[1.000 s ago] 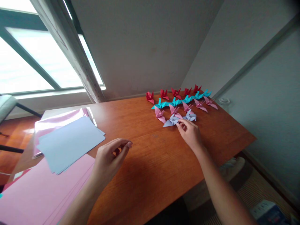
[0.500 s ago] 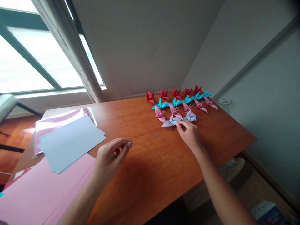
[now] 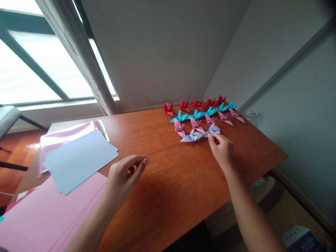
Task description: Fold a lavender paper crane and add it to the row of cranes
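Note:
My right hand (image 3: pixel 222 149) is closed in a pinch at the near edge of a pale lavender paper crane (image 3: pixel 214 128), partly covering it. Just left of that crane sits a second lavender paper crane (image 3: pixel 192 136), clear of my fingers. Behind them, folded cranes stand in rows by colour: pink paper cranes (image 3: pixel 196 125), turquoise paper cranes (image 3: pixel 198 114) and, furthest back, red paper cranes (image 3: pixel 197 104). Over the middle of the table my left hand (image 3: pixel 123 176) hovers with thumb and fingertips together and nothing visible between them.
On the left of the wooden table (image 3: pixel 162 196) lie pale blue sheets (image 3: pixel 81 161), overlapping pink sheets (image 3: pixel 52 217) and a shiny clear-wrapped pack (image 3: pixel 63 136). A wall (image 3: pixel 162 52) borders the back. A window with a curtain (image 3: pixel 76 59) is at the left.
My right hand has shifted right, from the left lavender crane to the one beside it. My left hand has stayed in place.

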Tool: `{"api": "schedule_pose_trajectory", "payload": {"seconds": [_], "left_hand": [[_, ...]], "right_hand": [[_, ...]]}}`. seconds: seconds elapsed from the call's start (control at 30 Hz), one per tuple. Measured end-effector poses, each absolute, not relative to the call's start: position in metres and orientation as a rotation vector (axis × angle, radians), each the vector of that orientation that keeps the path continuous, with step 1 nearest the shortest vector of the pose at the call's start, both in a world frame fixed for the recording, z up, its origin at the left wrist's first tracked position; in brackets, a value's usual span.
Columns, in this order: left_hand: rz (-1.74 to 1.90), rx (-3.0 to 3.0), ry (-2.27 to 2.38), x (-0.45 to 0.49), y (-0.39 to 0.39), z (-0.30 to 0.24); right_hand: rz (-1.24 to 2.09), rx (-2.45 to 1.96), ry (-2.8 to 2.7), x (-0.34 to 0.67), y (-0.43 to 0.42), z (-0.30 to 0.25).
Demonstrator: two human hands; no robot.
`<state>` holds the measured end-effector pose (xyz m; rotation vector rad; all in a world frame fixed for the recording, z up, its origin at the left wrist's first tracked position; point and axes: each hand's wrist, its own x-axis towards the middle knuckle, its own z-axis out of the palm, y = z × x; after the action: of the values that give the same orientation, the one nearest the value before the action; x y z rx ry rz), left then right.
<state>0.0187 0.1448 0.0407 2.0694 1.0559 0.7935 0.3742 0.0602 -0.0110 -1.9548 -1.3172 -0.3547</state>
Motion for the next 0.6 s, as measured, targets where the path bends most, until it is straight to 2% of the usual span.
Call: {"api": "schedule_pose_trajectory", "payload": {"seconds": [0.17, 0.6], "left_hand": [[0.787, 2.064, 1.052, 0.018, 0.145, 0.038], [0.768, 2.065, 1.066, 0.018, 0.146, 0.037]], "right_hand": [[-0.487, -2.042, -1.094, 0.412, 0.050, -0.010], [-0.397, -2.064, -1.110, 0.425, 0.054, -0.026]]}}
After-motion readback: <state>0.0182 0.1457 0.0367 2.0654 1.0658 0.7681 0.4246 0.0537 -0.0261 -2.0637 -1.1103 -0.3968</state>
